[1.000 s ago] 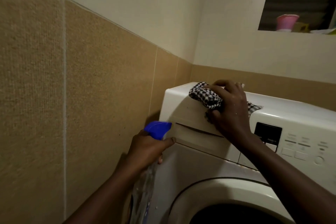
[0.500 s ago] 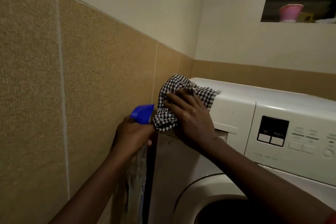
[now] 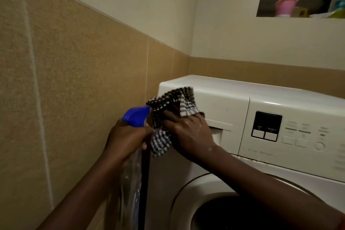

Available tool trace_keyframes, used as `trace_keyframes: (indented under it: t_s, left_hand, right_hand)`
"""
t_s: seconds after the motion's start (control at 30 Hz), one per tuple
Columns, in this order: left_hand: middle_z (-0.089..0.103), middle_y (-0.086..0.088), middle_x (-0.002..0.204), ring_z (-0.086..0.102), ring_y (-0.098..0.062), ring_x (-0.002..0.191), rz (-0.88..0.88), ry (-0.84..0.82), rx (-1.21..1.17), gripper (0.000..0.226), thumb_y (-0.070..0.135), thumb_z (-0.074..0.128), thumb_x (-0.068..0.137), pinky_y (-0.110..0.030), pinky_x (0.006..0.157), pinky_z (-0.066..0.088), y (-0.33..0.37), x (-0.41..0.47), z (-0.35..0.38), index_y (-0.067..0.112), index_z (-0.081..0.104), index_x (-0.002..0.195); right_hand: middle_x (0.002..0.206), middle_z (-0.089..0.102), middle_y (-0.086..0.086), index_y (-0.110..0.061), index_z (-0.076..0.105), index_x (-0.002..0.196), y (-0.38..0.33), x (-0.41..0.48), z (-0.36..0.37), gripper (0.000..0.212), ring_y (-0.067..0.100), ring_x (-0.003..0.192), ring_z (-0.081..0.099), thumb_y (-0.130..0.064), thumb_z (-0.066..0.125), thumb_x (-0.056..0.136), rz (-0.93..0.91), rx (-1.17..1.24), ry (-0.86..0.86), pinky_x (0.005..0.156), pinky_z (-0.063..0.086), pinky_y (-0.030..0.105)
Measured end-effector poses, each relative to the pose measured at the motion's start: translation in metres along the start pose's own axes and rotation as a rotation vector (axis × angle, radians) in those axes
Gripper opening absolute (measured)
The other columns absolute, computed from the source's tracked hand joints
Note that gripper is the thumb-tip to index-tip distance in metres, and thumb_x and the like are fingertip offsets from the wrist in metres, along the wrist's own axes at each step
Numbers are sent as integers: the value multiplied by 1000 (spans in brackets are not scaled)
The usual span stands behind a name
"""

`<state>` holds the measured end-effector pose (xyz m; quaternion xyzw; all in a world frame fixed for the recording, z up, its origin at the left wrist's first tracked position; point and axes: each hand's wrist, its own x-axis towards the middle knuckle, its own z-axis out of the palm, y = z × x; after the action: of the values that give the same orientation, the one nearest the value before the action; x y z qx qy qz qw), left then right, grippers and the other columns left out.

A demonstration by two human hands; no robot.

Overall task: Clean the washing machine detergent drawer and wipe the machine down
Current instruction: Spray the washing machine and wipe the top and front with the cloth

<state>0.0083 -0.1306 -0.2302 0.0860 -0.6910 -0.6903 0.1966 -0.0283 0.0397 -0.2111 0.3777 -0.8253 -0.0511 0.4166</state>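
So, right hand (image 3: 188, 132) has its fingers laid fairly flat, pressing the checked cloth (image 3: 168, 102) onto the front left corner of the washing machine (image 3: 280, 99). The detergent drawer (image 3: 224, 110) looks pushed in, with its front running sideways, off to the right of those fingers. Left hand (image 3: 127, 136) is curled round the spray bottle (image 3: 137, 115) by the wall, further off.
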Motion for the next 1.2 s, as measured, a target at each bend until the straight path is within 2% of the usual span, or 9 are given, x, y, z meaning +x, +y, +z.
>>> trace_keyframes:
  t_s: [0.1,0.23,0.37,0.5,0.7,0.8,0.93,1.07,1.2]
  left_hand:
    - [62,-9,54,57,-22,49,31,-84,41,30,22,79,74,-35,61,49,-4,-8,7,2,69,93]
    - [62,-5,54,55,-16,45,0,-193,33,31,20,81,75,-29,54,47,-5,-21,22,9,66,100]
    - [56,-6,49,51,-13,40,-12,-273,43,21,19,79,78,-28,57,46,5,-36,42,6,62,77]
    - [56,-9,50,52,-15,43,77,-285,78,24,23,77,79,-28,59,47,23,-41,68,6,60,74]
    - [60,-6,64,55,-17,45,156,-365,91,34,28,81,74,-26,54,49,40,-52,100,7,61,91]
    - [62,-9,67,56,-15,45,159,-370,159,33,28,77,79,-29,58,51,40,-54,113,5,61,97]
    - [61,-5,62,55,-13,42,144,-426,200,33,30,80,76,-27,55,52,28,-63,118,9,62,95]
    - [64,-8,60,55,-15,40,91,-379,214,27,28,79,77,-25,55,50,11,-65,110,10,62,88]
    - [64,-10,61,55,-17,42,34,-313,213,31,28,81,75,-27,54,50,-5,-64,93,8,63,91]
  right_hand:
    - [113,68,-6,-24,72,103,28,-13,-34,29,28,94,66,-29,56,79,47,3,34,71,51,40]
    - [110,71,1,-20,75,102,90,6,-83,34,27,104,64,-16,63,71,320,115,222,83,52,39]
    - [82,69,2,-17,73,96,129,-4,-88,28,26,84,66,-1,62,76,643,309,192,66,48,31]
    - [102,72,-2,-21,73,101,130,-10,-77,40,22,95,63,-2,66,66,573,299,269,78,53,38]
    - [104,71,1,-19,71,102,131,-13,-72,42,25,97,62,0,65,65,562,295,270,83,52,40]
    - [95,71,3,-18,72,95,129,-11,-80,33,27,90,62,-4,58,68,601,366,267,78,52,42]
    - [73,65,-2,-17,70,84,121,-15,-91,33,21,66,61,-9,46,62,617,544,329,60,52,36]
    - [93,67,-8,-15,72,100,115,-28,-89,43,16,89,63,8,61,65,507,467,400,78,49,30]
    - [102,69,-2,-12,68,103,111,-37,-84,37,15,97,60,3,67,70,394,402,473,83,48,29]
